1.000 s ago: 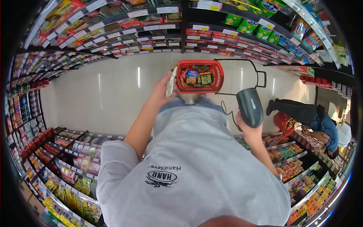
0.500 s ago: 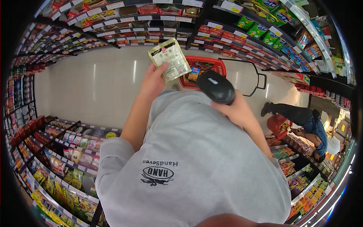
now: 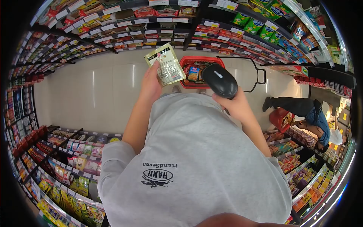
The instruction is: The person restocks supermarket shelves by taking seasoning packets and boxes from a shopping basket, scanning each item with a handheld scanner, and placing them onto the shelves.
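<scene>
A flat packet (image 3: pixel 169 68) with pale gold edges and printed text is held by my left hand (image 3: pixel 151 84), thumb on its face. My right hand (image 3: pixel 236 104) is closed around the handle of a black handheld scanner (image 3: pixel 220 81), whose rounded head points toward the packet, with a gap between them. Behind both, on the floor, stands a red basket (image 3: pixel 203 59) holding several packages, one of them a blue packet (image 3: pixel 193 73). The scanner hides the basket's right part.
A black wire handle frame (image 3: pixel 261 76) extends right of the basket. Stocked shelves (image 3: pixel 151 33) run along the far side, and more shelves (image 3: pixel 72 151) stand behind me. At the right, a person (image 3: pixel 317 121) bends beside another red basket (image 3: pixel 280 118).
My left hand has raised the packet from the basket's left side and turned its printed face up. My right hand has brought the scanner leftward, over the basket's edge.
</scene>
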`<move>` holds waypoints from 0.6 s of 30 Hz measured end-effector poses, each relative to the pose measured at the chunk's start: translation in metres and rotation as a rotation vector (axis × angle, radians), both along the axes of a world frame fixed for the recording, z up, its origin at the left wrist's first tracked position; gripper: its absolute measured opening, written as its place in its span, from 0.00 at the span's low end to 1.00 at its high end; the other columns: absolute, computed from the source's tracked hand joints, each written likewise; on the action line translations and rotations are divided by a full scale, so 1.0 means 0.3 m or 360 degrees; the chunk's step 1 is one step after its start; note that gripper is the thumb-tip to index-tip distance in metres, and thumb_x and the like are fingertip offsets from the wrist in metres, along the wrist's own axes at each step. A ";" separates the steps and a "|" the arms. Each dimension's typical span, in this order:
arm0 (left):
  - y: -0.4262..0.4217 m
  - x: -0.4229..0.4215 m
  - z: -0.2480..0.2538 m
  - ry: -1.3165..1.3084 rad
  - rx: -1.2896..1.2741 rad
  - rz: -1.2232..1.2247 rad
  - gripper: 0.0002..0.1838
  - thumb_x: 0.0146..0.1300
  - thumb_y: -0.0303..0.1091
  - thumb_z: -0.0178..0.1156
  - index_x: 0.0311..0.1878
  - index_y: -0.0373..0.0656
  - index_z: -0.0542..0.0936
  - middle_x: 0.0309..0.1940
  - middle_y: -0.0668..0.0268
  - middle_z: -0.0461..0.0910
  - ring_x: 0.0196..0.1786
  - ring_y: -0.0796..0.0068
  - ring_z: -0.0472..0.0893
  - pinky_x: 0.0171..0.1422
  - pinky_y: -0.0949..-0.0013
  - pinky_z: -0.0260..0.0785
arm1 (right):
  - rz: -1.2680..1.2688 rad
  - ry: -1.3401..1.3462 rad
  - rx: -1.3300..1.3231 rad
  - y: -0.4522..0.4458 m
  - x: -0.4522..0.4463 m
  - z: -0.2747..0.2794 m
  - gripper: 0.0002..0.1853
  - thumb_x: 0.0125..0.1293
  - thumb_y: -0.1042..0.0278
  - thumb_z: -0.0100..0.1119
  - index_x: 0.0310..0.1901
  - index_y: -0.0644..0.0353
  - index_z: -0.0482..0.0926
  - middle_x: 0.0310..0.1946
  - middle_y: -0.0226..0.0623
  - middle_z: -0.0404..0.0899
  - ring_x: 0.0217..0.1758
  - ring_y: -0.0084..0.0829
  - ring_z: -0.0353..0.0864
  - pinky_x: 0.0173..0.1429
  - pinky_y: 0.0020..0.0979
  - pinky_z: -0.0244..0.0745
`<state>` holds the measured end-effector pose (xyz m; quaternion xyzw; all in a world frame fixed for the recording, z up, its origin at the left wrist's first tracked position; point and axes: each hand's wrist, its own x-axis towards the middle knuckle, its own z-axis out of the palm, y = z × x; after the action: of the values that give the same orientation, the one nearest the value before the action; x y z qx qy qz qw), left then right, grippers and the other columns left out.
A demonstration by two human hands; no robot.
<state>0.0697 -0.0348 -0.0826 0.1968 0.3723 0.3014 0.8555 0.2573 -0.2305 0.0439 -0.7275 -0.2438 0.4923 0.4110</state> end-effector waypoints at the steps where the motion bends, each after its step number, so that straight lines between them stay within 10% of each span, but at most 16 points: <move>1: 0.004 -0.008 -0.022 0.0001 0.0001 -0.0012 0.17 0.72 0.33 0.54 0.59 0.34 0.71 0.55 0.57 0.78 0.56 0.68 0.79 0.61 0.60 0.75 | -0.0012 0.0001 0.0001 -0.010 0.005 0.000 0.16 0.56 0.69 0.71 0.44 0.64 0.80 0.30 0.29 0.81 0.31 0.21 0.78 0.37 0.27 0.74; 18: 0.125 0.144 -0.128 0.0657 0.0221 -0.0617 0.21 0.70 0.43 0.49 0.57 0.36 0.71 0.45 0.59 0.83 0.39 0.68 0.86 0.36 0.68 0.75 | -0.0414 0.0091 0.0028 -0.199 0.093 -0.064 0.08 0.58 0.71 0.68 0.36 0.63 0.78 0.23 0.26 0.77 0.23 0.17 0.72 0.29 0.25 0.68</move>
<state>0.1128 0.0028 -0.1210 0.3796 0.4723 0.1106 0.7878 0.2852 -0.2902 0.0246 -0.7350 -0.1400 0.4533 0.4845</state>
